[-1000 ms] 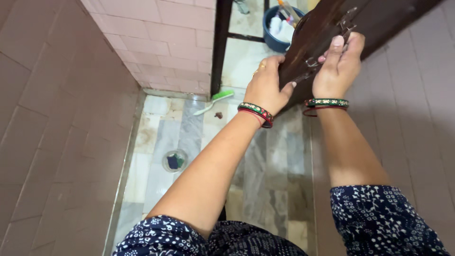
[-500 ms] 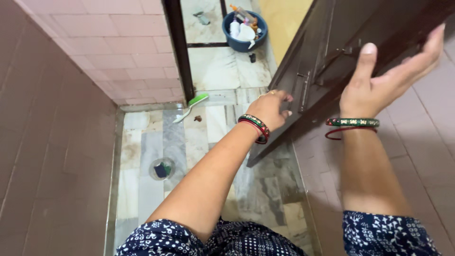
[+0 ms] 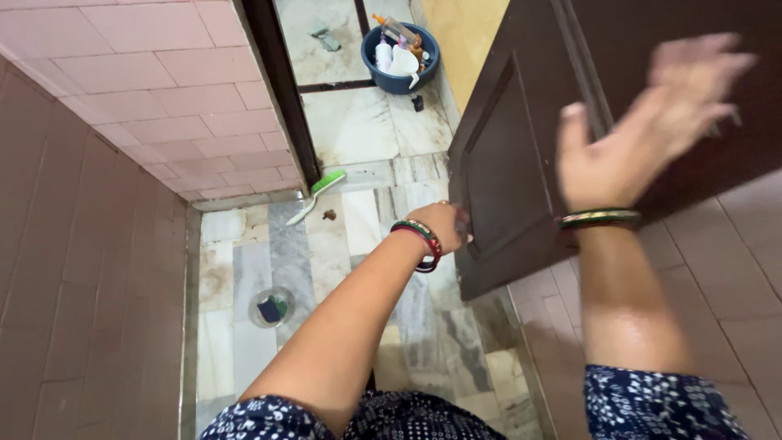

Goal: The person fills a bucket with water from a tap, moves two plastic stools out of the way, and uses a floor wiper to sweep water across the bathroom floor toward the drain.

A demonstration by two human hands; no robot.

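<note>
Brown door [image 3: 505, 163] standing ajar | left hand [image 3: 444, 224] curling loosely at the door's edge — grip unclear | right hand [image 3: 643, 130] hovering spread open, blurred, before the door — holding nothing

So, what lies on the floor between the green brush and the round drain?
In the head view, only bare marble floor lies between the green brush and the drain; a small brown bit sits aside.

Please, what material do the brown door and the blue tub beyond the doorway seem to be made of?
The door looks like dark painted or varnished wood, given its raised panel and dull sheen; metal cannot be excluded. The tub seems moulded plastic: uniform blue, smooth rounded rim.
</note>
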